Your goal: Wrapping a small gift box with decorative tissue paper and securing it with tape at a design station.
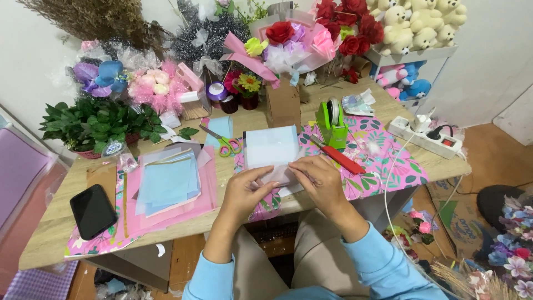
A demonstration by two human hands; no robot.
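Right at the near edge of the bench [55, 233], both hands work one sheet of pale tissue paper [272, 150]. Left hand [244, 194] pinches the sheet's lower left corner, thumb and bent fingers [265, 173] closed on it. Right hand [321, 180] lies over the lower right part, its fingers [302, 166] drawn together and pressing the paper down. The sheet rests on one floral wrapping sheet [383, 166], pink with green leaves.

Just beyond the paper lie one pair of green-handled scissors [225, 143], one red-handled cutter [340, 158] and one green tape dispenser [333, 125]. Left of the hands sits one stack of pink and blue paper sheets [169, 186], and beside it one black phone [93, 211], face down or dark. One white power strip [425, 136] lies at the right end. Farther back stand one green leafy plant [97, 125], several flower bouquets [155, 86] and a shelf of cream teddy bears [416, 22]; their exact count cannot be told.
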